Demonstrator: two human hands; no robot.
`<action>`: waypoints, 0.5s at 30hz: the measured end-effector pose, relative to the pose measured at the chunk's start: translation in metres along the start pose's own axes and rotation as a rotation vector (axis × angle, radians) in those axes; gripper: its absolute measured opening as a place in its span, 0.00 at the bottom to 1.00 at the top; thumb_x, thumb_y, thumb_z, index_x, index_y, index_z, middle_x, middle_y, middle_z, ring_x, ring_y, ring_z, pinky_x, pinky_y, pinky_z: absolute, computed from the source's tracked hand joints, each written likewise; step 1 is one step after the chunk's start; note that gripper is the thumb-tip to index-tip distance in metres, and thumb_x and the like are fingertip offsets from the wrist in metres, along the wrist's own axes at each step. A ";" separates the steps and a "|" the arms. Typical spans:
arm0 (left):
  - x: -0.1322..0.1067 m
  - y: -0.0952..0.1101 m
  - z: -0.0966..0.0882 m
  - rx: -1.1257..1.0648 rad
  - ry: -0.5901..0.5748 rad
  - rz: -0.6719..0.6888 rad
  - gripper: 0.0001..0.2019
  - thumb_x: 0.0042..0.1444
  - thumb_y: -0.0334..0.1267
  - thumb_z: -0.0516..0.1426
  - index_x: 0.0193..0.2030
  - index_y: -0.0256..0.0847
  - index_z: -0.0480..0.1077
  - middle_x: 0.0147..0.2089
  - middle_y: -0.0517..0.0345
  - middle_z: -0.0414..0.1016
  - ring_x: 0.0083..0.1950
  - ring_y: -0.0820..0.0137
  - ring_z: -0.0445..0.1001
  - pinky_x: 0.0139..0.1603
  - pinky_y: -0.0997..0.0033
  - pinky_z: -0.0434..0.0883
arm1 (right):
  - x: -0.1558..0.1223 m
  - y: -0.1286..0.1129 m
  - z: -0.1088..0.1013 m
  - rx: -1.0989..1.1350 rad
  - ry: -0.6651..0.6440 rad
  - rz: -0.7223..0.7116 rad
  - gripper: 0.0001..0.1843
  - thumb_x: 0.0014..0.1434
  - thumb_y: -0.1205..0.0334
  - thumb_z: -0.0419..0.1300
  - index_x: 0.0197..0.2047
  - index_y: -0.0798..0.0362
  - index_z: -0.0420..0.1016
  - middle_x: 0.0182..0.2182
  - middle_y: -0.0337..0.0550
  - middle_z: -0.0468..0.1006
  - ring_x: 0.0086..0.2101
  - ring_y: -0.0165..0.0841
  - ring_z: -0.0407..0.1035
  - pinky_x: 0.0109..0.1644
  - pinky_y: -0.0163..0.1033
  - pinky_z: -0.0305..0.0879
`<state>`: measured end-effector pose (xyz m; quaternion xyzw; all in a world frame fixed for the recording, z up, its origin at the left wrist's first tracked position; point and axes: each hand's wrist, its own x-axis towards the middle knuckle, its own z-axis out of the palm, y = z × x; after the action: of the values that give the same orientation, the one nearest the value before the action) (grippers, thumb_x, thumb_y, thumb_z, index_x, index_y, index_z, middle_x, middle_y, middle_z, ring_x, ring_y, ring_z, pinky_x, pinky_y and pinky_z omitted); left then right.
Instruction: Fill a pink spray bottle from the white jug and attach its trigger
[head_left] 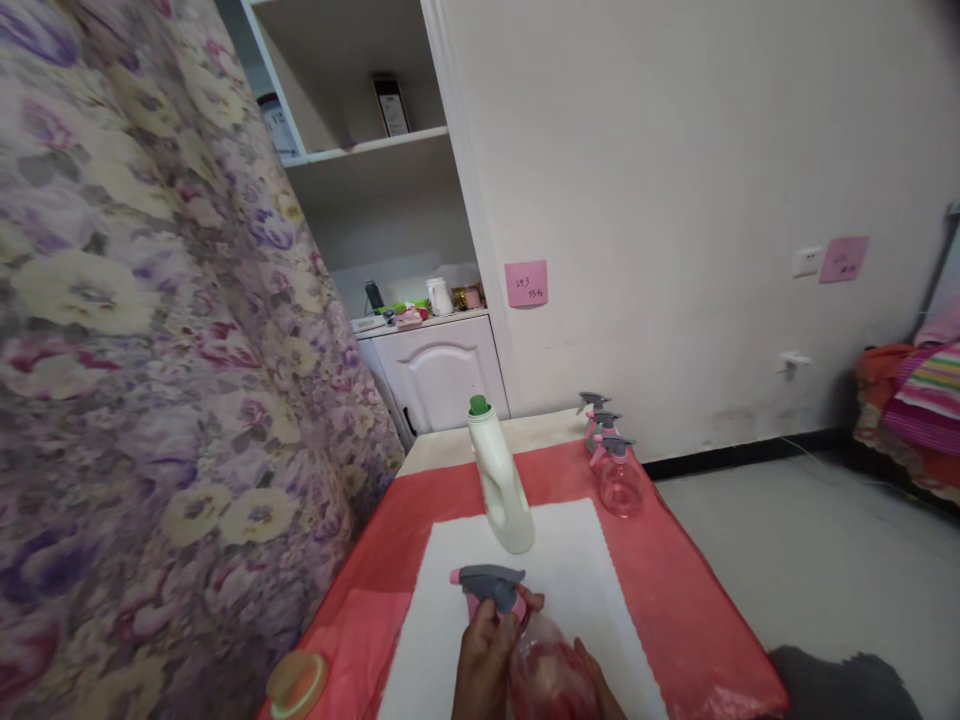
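**Both hands on a pink spray bottle at the near edge of the table**

Left hand (484, 658): grip closed round the neck of the spray bottle (541, 672), fingers just under its grey trigger head. The bottle stands roughly upright over the white mat (570, 560), at the bottom of the view, with reddish liquid inside.

Right hand (594, 682): lies against the bottle's right side. It is mostly cut off by the frame edge, so I cannot tell whether its grip is closed.

Beyond the hands, a white bottle (501, 485) with a green cap stands on the far end of the mat. To its right, three more pink spray bottles (616, 475) are bunched together on the red table (690, 600) cover.

A round orange-green lid (298, 685) lies at the near left corner of the table. A floral curtain (150, 350) hangs along the left side. A pink note (526, 283) is stuck on the wall behind.
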<state>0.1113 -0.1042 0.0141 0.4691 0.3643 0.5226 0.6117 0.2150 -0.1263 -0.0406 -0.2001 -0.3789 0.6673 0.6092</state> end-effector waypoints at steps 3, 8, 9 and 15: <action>-0.001 -0.001 0.000 0.005 0.003 0.005 0.20 0.51 0.53 0.63 0.43 0.39 0.77 0.43 0.47 0.80 0.51 0.57 0.75 0.57 0.57 0.65 | 0.000 0.007 -0.006 0.113 0.026 0.045 0.39 0.46 0.20 0.49 0.38 0.42 0.82 0.43 0.47 0.83 0.56 0.45 0.71 0.56 0.52 0.72; -0.001 -0.008 -0.004 -0.068 0.002 0.023 0.19 0.51 0.52 0.64 0.43 0.40 0.76 0.43 0.49 0.80 0.52 0.56 0.75 0.60 0.55 0.64 | -0.001 0.022 -0.021 0.230 0.012 0.077 0.36 0.43 0.22 0.54 0.38 0.41 0.83 0.48 0.44 0.82 0.61 0.44 0.65 0.70 0.51 0.53; 0.000 -0.010 -0.005 -0.073 -0.002 0.022 0.19 0.51 0.52 0.64 0.44 0.40 0.76 0.43 0.48 0.80 0.53 0.56 0.75 0.61 0.54 0.63 | -0.001 0.022 -0.022 0.195 0.019 0.068 0.37 0.44 0.21 0.53 0.38 0.42 0.83 0.48 0.45 0.82 0.61 0.45 0.66 0.69 0.53 0.55; -0.004 -0.007 -0.003 -0.035 0.057 0.007 0.22 0.49 0.54 0.64 0.44 0.40 0.77 0.45 0.46 0.80 0.55 0.53 0.75 0.60 0.52 0.64 | -0.003 0.015 -0.015 -0.131 0.033 0.010 0.40 0.50 0.19 0.42 0.39 0.38 0.82 0.40 0.45 0.84 0.54 0.49 0.73 0.47 0.55 0.77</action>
<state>0.1097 -0.1079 0.0066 0.4446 0.3709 0.5440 0.6074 0.2165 -0.1253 -0.0614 -0.2522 -0.4106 0.6408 0.5977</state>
